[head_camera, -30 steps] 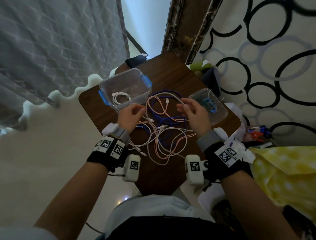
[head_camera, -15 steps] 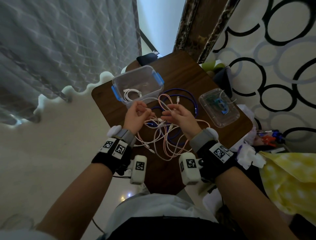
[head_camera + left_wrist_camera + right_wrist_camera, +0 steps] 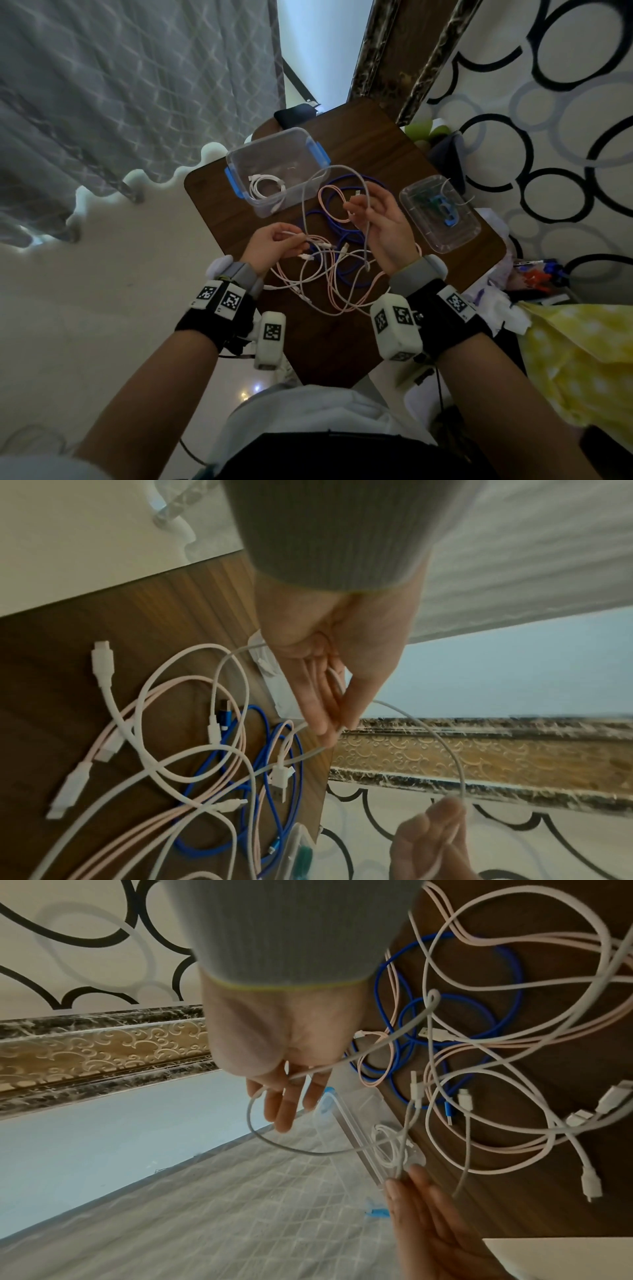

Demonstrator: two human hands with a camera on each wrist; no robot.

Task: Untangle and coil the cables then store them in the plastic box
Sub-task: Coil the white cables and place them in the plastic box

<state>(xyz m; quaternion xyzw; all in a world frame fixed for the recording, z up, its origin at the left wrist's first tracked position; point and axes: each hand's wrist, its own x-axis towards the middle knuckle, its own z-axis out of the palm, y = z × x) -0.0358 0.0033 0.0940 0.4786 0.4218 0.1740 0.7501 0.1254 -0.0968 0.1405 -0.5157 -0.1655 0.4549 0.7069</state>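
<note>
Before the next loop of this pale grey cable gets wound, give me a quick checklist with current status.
1. Left hand pinches the pale grey cable: ok.
2. Right hand holds a raised loop of it: ok.
3. Grey cable free of the pink, white and blue cable tangle on the brown wooden table: cannot tell.
4. Clear plastic box with blue latches open: ok.
5. Coiled white cable already inside: ok.

The dark wood-grain worktop (image 3: 370,144) stands on a pale glossy floor (image 3: 102,308). A grey patterned curtain (image 3: 137,85) hangs at left. A white wall with black rings (image 3: 565,120) stands at right, beside a marbled, gold-embossed door frame (image 3: 387,51).
</note>
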